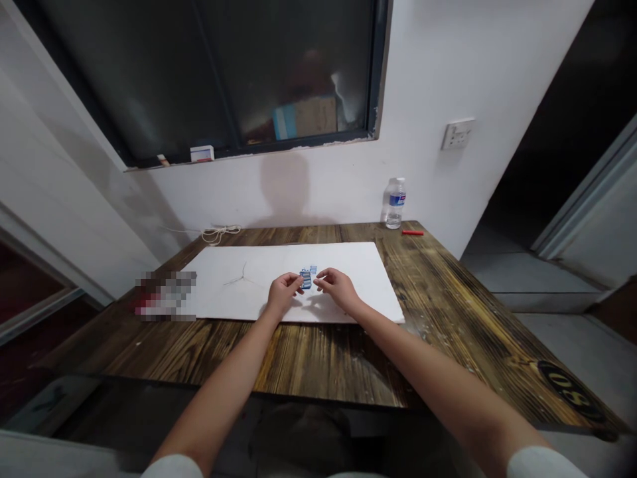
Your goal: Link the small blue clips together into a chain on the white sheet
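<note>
Two small blue-and-white printed pieces lie on a large white board (343, 265), which rests on a dark wooden table (448, 318). The nearer piece, shaped like a tiny bottle (306, 279), sits between my hands. The farther one (313, 270) lies just behind it. The fingertips of my left hand (284, 295) reach the nearer piece from the left, and my right hand (337, 289) comes close from the right. At this size, I cannot tell whether either hand grips it.
A water bottle (395, 202) and a red stick (413, 233) stand at the table's back right, below a wall socket (458, 134). A coil of white cord (217, 234) lies at the back left. A pixelated, blurred object (165, 295) sits left of the board.
</note>
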